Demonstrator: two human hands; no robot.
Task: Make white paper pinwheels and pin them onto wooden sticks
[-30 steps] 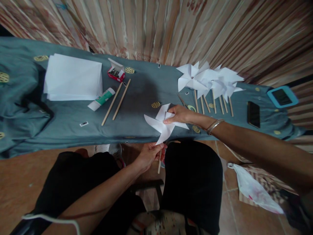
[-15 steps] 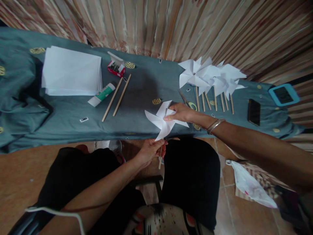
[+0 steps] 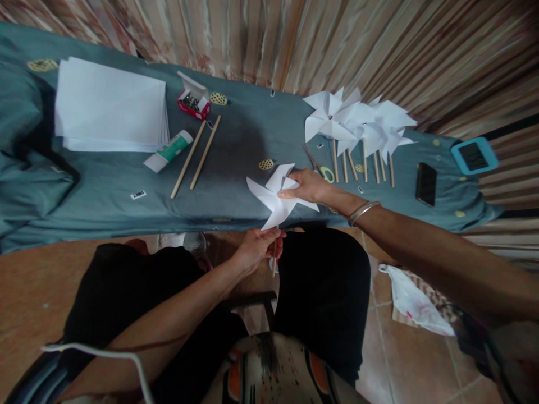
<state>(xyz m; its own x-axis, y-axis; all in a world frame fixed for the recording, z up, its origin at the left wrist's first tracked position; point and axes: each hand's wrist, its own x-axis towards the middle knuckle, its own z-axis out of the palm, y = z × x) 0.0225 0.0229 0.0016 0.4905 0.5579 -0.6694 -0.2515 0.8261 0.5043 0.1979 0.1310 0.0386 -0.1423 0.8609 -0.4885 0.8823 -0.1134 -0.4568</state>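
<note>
Curtain (image 3: 252, 47) backs teal cloth (image 3: 236, 174) beyond the held pinwheel (image 3: 273, 201).

Dim light — soft shadow on the cloth (image 3: 242, 140) — edges visibly stretched.

One camera sitting on person's head, looking forward and down. Black trouser legs (image 3: 320, 280) showing close up at bottom, camera peering over them. Left arm (image 3: 168, 331) poking in from bottom left, right arm (image 3: 442, 261) from right edge. Left hand (image 3: 259, 246) and right hand (image 3: 306, 186) showing near middle. Table (image 3: 236, 146) stretching across just past legs (left end running out of sight, right end showing). Curtain (image 3: 252, 39) hanging farthest away, filling top. Floor (image 3: 33, 314) peeking in low on both sides, lying farther down than table.
</note>
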